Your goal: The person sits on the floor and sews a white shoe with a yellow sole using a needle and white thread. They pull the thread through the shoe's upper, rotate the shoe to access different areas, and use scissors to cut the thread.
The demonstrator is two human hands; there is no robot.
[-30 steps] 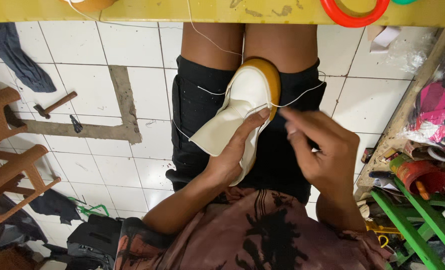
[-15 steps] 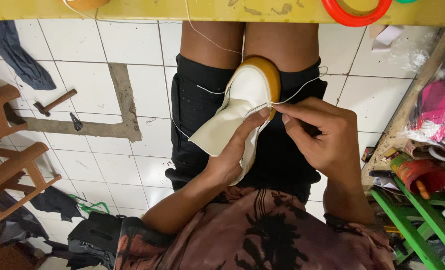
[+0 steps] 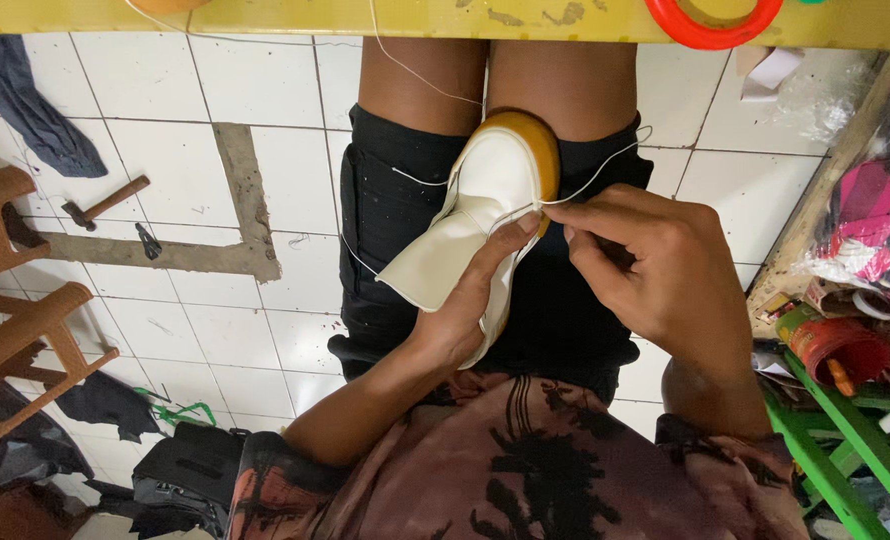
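A white shoe upper [image 3: 485, 195] with a tan sole edge rests on my lap between my thighs. My left hand [image 3: 470, 300] grips it from below, thumb pressed on its right edge. My right hand [image 3: 655, 270] sits just right of the shoe, fingertips pinched at the sole seam where a thin white thread [image 3: 605, 165] runs out. Whether a needle is between the fingers is too small to tell. More thread loops across my black shorts [image 3: 385, 220].
A hammer [image 3: 105, 203] and a small dark tool [image 3: 148, 241] lie on the white tiled floor at left. Brown plastic stools [image 3: 15, 330] stand at far left. A yellow table edge [image 3: 295, 15] with a red tape ring [image 3: 710, 25] runs along the top. Cluttered green shelving [image 3: 845, 450] is at right.
My right hand has shifted a little left, its fingertips closing in on the shoe's seam. The left hand and shoe stay put.
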